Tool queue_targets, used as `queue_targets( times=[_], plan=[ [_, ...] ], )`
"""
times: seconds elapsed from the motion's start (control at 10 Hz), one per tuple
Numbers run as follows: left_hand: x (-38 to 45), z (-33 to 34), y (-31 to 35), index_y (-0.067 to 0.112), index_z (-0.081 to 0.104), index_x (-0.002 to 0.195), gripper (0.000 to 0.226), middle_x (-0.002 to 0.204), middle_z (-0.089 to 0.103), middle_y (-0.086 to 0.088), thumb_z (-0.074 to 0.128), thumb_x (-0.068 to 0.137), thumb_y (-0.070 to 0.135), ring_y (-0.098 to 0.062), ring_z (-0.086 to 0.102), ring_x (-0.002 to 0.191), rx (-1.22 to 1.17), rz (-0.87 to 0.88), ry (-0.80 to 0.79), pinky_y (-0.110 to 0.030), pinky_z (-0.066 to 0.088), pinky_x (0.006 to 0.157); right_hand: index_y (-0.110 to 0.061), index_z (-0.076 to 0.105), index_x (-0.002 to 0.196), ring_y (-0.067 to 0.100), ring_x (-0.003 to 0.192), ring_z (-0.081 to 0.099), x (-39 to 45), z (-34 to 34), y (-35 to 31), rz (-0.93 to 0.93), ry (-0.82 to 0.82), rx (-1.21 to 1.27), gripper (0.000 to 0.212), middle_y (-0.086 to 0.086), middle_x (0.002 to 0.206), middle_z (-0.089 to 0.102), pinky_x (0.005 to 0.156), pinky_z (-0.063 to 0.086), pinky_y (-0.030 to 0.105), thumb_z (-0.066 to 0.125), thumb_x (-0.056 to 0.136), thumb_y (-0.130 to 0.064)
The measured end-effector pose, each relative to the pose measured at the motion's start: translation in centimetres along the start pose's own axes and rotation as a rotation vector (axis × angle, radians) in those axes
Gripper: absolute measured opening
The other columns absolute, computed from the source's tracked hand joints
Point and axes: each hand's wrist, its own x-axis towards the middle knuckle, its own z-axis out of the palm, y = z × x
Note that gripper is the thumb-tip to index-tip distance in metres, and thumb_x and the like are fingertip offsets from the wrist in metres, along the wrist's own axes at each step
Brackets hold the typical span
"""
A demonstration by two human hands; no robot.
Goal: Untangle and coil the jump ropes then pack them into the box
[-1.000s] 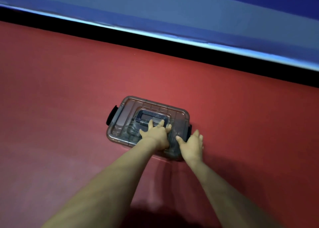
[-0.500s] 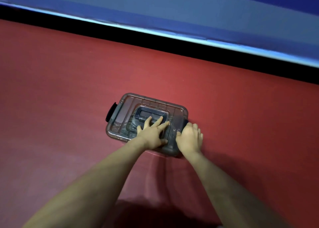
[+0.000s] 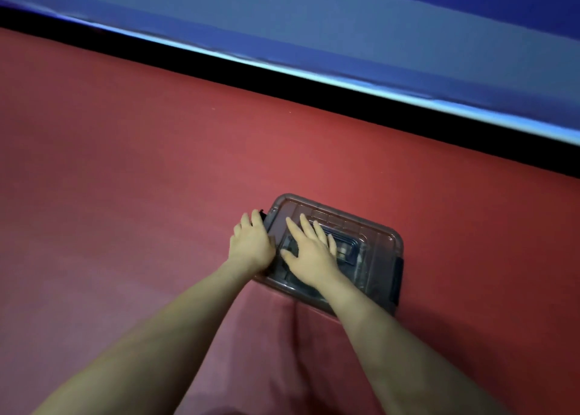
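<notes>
Red matting (image 3: 131, 194) covers the floor up to a black strip and a blue wall beyond, and on it sits the box (image 3: 376, 257), a smoky see-through plastic tub with its lid (image 3: 370, 235) on. The right hand (image 3: 309, 253) lies flat on the lid, fingers straight and spread over the dark carry handle (image 3: 348, 248) moulded into the top; it presses down without gripping anything, which I take as a way of keeping the lid seated and the box from sliding. The left hand (image 3: 251, 242) is at the box's left end, fingers curled over the dark latch (image 3: 263, 217) there, apparently to snap it closed. A matching latch (image 3: 398, 281) on the right end hangs down against the side, seemingly already fastened, though that is a judgement from its position. If so, packing is done and this clip is the last step of closing up. The jump ropes themselves can hardly be made out: dark curved shapes show through the tinted lid under the right hand, probably coiled rope, but the dim light and the hand hide most of the inside. How many ropes are in there cannot be told. The left latch is largely covered by the fingers, so whether it has engaged is unclear, and the box's near edge is hidden behind the right forearm.
</notes>
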Motion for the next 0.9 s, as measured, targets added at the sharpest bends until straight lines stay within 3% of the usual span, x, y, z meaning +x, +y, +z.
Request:
queue_targets(
  times=[0.1,0.2,0.5,0.7,0.8,0.9],
  plan=[
    [1.1,0.3,-0.8,0.001,0.025,0.14,0.06,0.139,0.039,-0.022,0.046,0.096,0.035,-0.039,0.041,0.125,-0.092,-0.079,-0.069,-0.045,0.035,0.101,-0.038,0.022,0.149,0.015,0.147,-0.007,0.6,1.1,-0.4,0.058,0.01,0.017,0.064,-0.009,0.16,0.001,0.117,-0.005,0.048,0.052,0.092,-0.042],
    [1.0,0.0,-0.9,0.004,0.044,0.12,0.036,0.119,0.056,-0.02,0.051,0.095,0.029,-0.038,0.052,0.111,-0.209,-0.039,0.005,-0.042,0.043,0.086,-0.04,0.028,0.146,0.014,0.147,-0.004,0.7,0.8,-0.7,0.1,0.029,0.0,0.063,-0.011,0.16,0.005,0.114,-0.003,0.052,0.056,0.09,-0.043],
    [0.2,0.2,-0.3,0.008,0.058,0.105,0.018,0.097,0.067,-0.015,0.047,0.092,0.013,-0.036,0.061,0.091,-0.077,0.035,0.185,-0.034,0.039,0.063,-0.043,0.024,0.147,0.011,0.146,-0.006,0.5,0.3,-1.1,0.128,-0.02,0.003,0.062,-0.014,0.159,0.003,0.115,-0.005,0.051,0.053,0.092,-0.046],
    [-0.1,0.0,0.0,0.018,0.062,0.11,0.024,0.097,0.067,-0.008,0.047,0.092,0.011,-0.031,0.062,0.091,-0.025,0.017,0.214,-0.03,0.038,0.063,-0.044,0.024,0.146,0.013,0.147,-0.004,0.4,-0.3,-1.0,0.093,-0.04,-0.041,0.062,-0.012,0.159,0.003,0.114,0.001,0.05,0.052,0.092,-0.049],
    [-0.3,-0.4,0.5,0.011,0.054,0.108,0.019,0.105,0.062,-0.01,0.044,0.091,0.008,-0.033,0.059,0.097,-0.027,0.016,0.168,-0.035,0.04,0.069,-0.041,0.03,0.145,0.015,0.145,0.004,0.2,-0.4,-0.7,0.061,-0.001,-0.036,0.06,-0.011,0.159,0.011,0.113,0.007,0.047,0.054,0.091,-0.047],
    [0.2,-0.6,1.5,0.006,0.052,0.116,0.027,0.12,0.05,-0.012,0.044,0.091,0.012,-0.034,0.048,0.11,-0.052,0.016,0.207,-0.041,0.041,0.083,-0.031,0.05,0.134,0.017,0.133,0.029,1.3,-1.6,0.0,0.023,0.113,0.024,0.041,-0.008,0.144,0.039,0.104,0.017,0.036,0.054,0.093,-0.034]
  ],
)
